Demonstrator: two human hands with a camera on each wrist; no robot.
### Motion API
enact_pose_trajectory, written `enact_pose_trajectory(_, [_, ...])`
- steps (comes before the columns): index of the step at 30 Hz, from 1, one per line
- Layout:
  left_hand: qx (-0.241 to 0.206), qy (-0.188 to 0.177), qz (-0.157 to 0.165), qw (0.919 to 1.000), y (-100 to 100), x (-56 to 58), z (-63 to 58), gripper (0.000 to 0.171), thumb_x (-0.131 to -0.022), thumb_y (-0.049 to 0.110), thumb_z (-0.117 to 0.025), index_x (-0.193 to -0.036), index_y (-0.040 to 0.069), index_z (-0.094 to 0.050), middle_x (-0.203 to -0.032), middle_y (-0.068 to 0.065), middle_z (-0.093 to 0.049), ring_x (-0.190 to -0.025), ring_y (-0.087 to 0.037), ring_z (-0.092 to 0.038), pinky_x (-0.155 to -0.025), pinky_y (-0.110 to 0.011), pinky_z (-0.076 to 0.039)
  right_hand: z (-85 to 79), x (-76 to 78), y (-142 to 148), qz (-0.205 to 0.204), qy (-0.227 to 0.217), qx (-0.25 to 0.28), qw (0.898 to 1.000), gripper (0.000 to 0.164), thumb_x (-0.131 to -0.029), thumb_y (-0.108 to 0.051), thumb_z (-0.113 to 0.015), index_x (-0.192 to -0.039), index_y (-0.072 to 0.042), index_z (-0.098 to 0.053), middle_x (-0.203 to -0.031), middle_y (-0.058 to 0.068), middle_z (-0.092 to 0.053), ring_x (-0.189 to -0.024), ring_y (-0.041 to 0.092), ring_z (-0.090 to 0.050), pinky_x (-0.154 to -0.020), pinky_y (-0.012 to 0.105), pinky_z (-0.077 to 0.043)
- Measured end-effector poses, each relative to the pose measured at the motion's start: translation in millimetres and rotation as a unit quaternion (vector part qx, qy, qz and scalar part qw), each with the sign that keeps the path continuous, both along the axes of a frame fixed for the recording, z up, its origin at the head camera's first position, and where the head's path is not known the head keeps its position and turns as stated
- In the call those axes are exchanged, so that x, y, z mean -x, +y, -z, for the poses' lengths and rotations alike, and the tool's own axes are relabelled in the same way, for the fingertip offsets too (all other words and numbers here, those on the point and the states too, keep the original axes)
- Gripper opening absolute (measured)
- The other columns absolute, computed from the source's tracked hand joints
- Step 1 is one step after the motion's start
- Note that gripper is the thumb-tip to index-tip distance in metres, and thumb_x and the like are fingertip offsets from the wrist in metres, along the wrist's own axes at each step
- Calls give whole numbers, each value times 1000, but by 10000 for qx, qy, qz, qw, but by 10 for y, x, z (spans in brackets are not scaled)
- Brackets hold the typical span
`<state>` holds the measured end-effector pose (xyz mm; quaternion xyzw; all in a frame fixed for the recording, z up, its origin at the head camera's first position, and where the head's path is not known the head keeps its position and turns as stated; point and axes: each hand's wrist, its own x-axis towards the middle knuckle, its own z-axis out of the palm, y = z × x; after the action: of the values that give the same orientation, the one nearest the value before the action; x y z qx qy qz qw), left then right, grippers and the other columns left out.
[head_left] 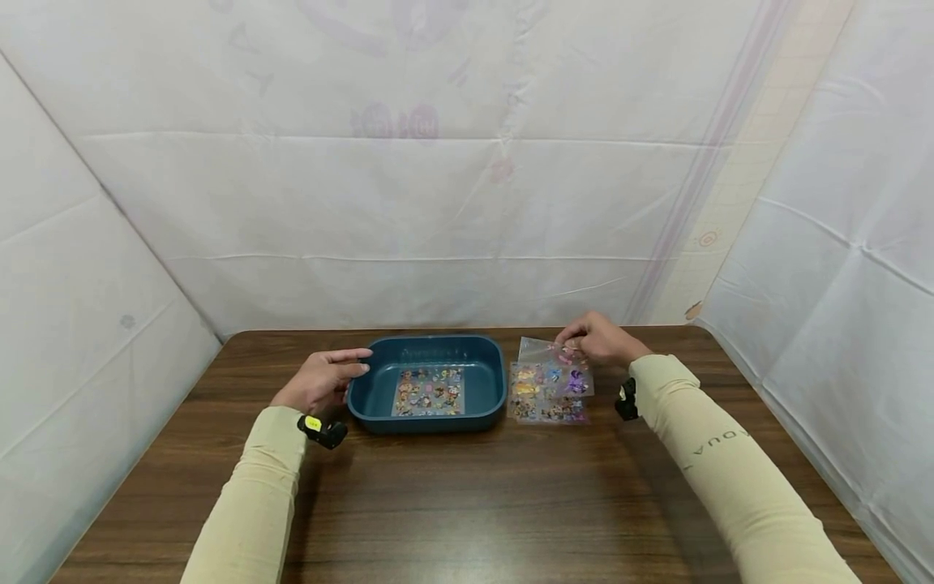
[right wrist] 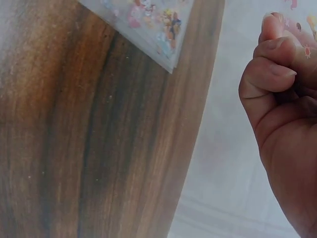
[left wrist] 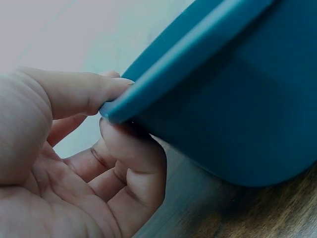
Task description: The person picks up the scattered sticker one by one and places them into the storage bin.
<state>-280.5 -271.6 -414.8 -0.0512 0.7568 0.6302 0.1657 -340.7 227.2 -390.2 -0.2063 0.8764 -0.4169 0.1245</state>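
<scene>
A teal plastic basin [head_left: 430, 423] stands on the table, with a clear sheet of colourful cartoon stickers [head_left: 429, 392] lying flat inside it. My left hand [head_left: 321, 381] pinches the basin's left rim [left wrist: 163, 69]; in the left wrist view the thumb lies over the rim and a curled finger is beneath. My right hand [head_left: 601, 341] pinches the far edge of a clear sticker sheet [head_left: 543, 353], which is raised over other sticker sheets [head_left: 547, 411] to the right of the basin. In the right wrist view, the corner of the sheets [right wrist: 153, 29] shows on the table.
The brown wood-grain table [head_left: 467, 495] reaches back to a white cloth wall [head_left: 438, 203]. White cloth also hangs at the left and right sides. A small black camera is strapped at each wrist.
</scene>
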Motion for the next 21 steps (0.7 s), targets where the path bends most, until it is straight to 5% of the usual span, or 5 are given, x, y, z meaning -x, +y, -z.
enact_pose_trajectory(15, [-1,55,30,10000,20,-24,0,55,-104,17,-65,-156,8,-48,-68,7,-50,-63,-11,-49,-65,-31,-49,-147,4,-125,-306,133,-99,9994,29,-103,5,-51,-109,3,-79,-77,12,-73,-60,18,-57,-60,47,-56])
enact_pose_trajectory(21, [11,72,65,10000,19,-29,-12,57,-105,19,-64,-157,8,-46,-67,8,-47,-62,-11,-47,-65,-31,-48,-183,31,-226,-447,267,-160,9985,26,-103,2,-54,-108,2,-80,-91,14,-78,-62,17,-55,-59,34,-47])
